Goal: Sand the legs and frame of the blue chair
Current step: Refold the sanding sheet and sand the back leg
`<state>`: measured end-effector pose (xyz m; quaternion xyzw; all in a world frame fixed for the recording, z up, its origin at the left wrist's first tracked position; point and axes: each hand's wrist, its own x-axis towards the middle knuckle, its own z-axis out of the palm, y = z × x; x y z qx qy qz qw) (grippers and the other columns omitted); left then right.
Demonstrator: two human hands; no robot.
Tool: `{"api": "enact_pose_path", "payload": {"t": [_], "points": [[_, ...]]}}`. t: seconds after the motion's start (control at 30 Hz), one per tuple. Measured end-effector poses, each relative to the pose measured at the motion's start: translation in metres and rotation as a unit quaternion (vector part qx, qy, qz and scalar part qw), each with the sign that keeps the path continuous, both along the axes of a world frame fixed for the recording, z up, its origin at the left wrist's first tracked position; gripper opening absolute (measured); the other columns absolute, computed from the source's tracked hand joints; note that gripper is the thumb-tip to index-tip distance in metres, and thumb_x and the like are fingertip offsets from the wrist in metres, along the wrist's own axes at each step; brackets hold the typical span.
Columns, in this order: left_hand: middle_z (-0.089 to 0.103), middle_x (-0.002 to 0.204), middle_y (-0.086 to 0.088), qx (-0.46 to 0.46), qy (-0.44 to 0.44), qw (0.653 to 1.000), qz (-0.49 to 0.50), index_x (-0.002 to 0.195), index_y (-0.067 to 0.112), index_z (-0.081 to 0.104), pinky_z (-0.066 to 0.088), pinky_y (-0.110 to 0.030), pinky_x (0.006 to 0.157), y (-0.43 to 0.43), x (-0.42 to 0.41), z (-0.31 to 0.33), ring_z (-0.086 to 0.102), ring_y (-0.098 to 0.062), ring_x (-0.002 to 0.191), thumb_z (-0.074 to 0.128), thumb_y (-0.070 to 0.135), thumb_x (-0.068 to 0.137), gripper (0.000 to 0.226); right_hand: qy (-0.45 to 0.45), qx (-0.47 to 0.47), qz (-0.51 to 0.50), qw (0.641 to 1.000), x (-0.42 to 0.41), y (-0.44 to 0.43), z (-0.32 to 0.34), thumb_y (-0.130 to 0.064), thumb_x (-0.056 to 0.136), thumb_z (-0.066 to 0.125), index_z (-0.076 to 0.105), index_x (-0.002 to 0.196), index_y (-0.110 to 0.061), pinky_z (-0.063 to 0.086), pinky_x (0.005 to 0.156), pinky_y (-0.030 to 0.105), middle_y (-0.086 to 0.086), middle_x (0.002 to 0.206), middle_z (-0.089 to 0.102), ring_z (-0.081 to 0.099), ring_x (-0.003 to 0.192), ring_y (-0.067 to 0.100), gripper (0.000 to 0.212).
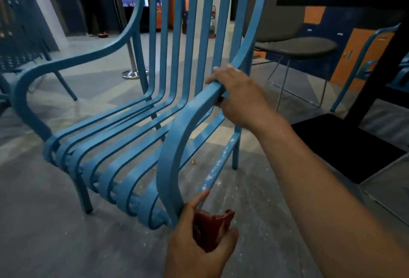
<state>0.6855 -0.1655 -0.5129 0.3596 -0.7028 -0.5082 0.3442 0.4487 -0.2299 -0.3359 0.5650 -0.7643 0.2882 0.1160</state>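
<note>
A blue slatted metal chair (124,127) stands on the floor in front of me, its backrest toward the far side. My right hand (239,98) grips the near armrest (183,122) from the right, fingers curled over its top. Low at the front, my left hand (199,240) holds a folded piece of reddish-brown sandpaper (212,226) beside the foot of the near front leg, index finger pointing up along the frame. The side rail (219,162) under the armrest shows pale scuffed patches.
Pale dust speckles the grey floor around the chair. A grey padded chair (294,45) stands behind at the right, next to a black table (345,0) with a dark base. Another blue chair (20,34) is at the left. A person stands far back.
</note>
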Motion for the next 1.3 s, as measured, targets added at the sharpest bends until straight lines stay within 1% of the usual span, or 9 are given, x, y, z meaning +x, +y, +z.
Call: {"api": "enact_pose_path", "payload": {"t": [0.1,0.2,0.3,0.4,0.53,0.67,1.0,1.2,1.3], "points": [[0.066,0.101,0.023,-0.038,0.026,0.998,0.034,0.125,0.064,0.056,0.044,0.005,0.074,-0.004,-0.014,0.035,0.065,0.011,0.096,0.089,0.067,0.050,0.082,0.001,-0.010,0.019,1.000,-0.001,0.000,-0.005,-0.014,0.098,0.070,0.061,0.128,-0.026,0.040,0.118,0.059,-0.001,0.142,0.059,0.043,0.147,0.029,0.034],[0.065,0.104,0.015,-0.040,0.021,0.999,0.019,0.121,0.061,0.052,0.045,0.004,0.072,-0.015,-0.025,0.060,0.061,0.015,0.098,0.095,0.051,0.060,0.076,0.018,-0.013,0.011,1.000,0.001,0.004,-0.004,-0.015,0.098,0.069,0.059,0.128,-0.027,0.044,0.114,0.055,-0.002,0.138,0.058,0.046,0.143,0.027,0.033],[0.062,0.107,0.017,-0.044,-0.008,0.999,-0.013,0.118,0.060,0.044,0.044,0.005,0.070,-0.018,-0.024,0.072,0.057,0.022,0.098,0.099,0.045,0.058,0.082,0.043,-0.004,0.013,0.999,0.002,0.008,0.001,-0.019,0.098,0.070,0.060,0.127,-0.026,0.040,0.118,0.052,-0.002,0.134,0.060,0.049,0.136,0.025,0.032],[0.068,0.091,0.012,-0.081,-0.017,0.996,-0.032,0.115,0.061,0.043,0.050,-0.004,0.072,-0.016,-0.014,0.077,0.069,0.007,0.089,0.096,0.055,0.042,0.090,0.052,0.007,0.010,0.999,0.004,0.012,0.007,-0.024,0.099,0.070,0.060,0.127,-0.029,0.032,0.123,0.052,-0.006,0.133,0.061,0.049,0.134,0.022,0.030],[0.068,0.098,0.026,-0.105,-0.036,0.991,-0.068,0.110,0.060,0.043,0.050,-0.005,0.070,-0.017,0.002,0.079,0.072,0.004,0.082,0.100,0.057,0.037,0.093,0.044,0.014,0.007,0.999,0.009,0.020,0.009,-0.026,0.099,0.069,0.060,0.127,-0.033,0.017,0.131,0.050,-0.010,0.136,0.059,0.046,0.137,0.020,0.031],[0.067,0.101,0.021,-0.117,-0.051,0.989,-0.069,0.115,0.058,0.047,0.053,-0.009,0.073,-0.023,0.024,0.075,0.072,0.000,0.086,0.101,0.061,0.034,0.096,0.055,0.029,0.008,0.998,0.017,0.030,0.013,-0.038,0.098,0.070,0.061,0.133,-0.035,0.009,0.131,0.048,-0.013,0.140,0.061,0.044,0.138,0.017,0.036],[0.075,0.095,0.001,-0.134,-0.101,0.981,-0.098,0.122,0.047,0.051,0.059,-0.019,0.067,-0.108,0.096,0.082,0.076,-0.019,0.079,0.107,0.044,0.045,0.095,0.112,0.052,-0.045,0.991,0.074,0.036,0.017,-0.066,0.093,0.063,0.063,0.134,-0.032,0.016,0.129,0.054,-0.003,0.124,0.064,0.048,0.120,0.030,0.054],[0.075,0.097,0.003,-0.128,-0.123,0.977,-0.117,0.126,0.045,0.052,0.061,-0.021,0.068,-0.153,0.104,0.086,0.075,-0.014,0.085,0.105,0.061,0.040,0.102,0.123,0.095,-0.081,0.985,0.091,0.034,0.020,-0.082,0.088,0.050,0.057,0.145,-0.032,0.013,0.130,0.055,0.002,0.132,0.060,0.044,0.128,0.034,0.076],[0.071,0.111,0.009,-0.104,-0.137,0.977,-0.124,0.123,0.053,0.053,0.063,-0.020,0.077,-0.173,0.100,0.098,0.070,0.001,0.102,0.104,0.060,0.037,0.100,0.142,0.114,-0.084,0.980,0.092,0.030,0.024,-0.085,0.086,0.051,0.051,0.151,-0.034,0.019,0.128,0.053,0.002,0.139,0.059,0.044,0.131,0.034,0.083]]}}
